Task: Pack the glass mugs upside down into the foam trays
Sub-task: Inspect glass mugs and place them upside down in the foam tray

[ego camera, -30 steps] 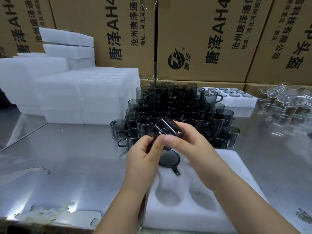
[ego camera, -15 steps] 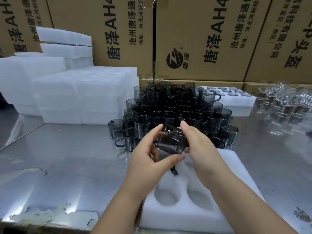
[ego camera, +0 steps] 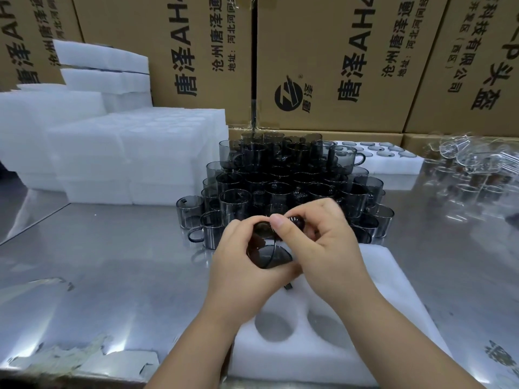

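Both hands meet over the far part of a white foam tray [ego camera: 393,293] that lies on the shiny metal desk [ego camera: 112,262] right in front of the person. Between them is a small smoky dark glass mug [ego camera: 262,231], held just above the tray and tilted, though the hands hide too much of it to tell which way its mouth faces. The left hand [ego camera: 238,273] cups it from the left and below, fingers curled round the glass. The right hand [ego camera: 325,248] comes over from the right, thumb laid across the top and fingers bent round the far side, so both hands are gripping the same mug.

Just under it a second dark mug [ego camera: 271,256] sits low against the foam, mostly covered by the palms, with a bit of its handle poking out below them. Nearer the person the tray shows two round pockets [ego camera: 273,325] side by side.

Behind the hands stands a tight pile of dark mugs [ego camera: 280,178], stacked in tiers on the desk. To its left are tall stacks of white foam trays [ego camera: 126,158]. Behind the pile to the right lies a filled tray [ego camera: 393,161] with round glass bases showing in rows, and further right a heap of clear glass mugs [ego camera: 471,161]. Brown cardboard boxes [ego camera: 337,51] with black printing make a wall along the back
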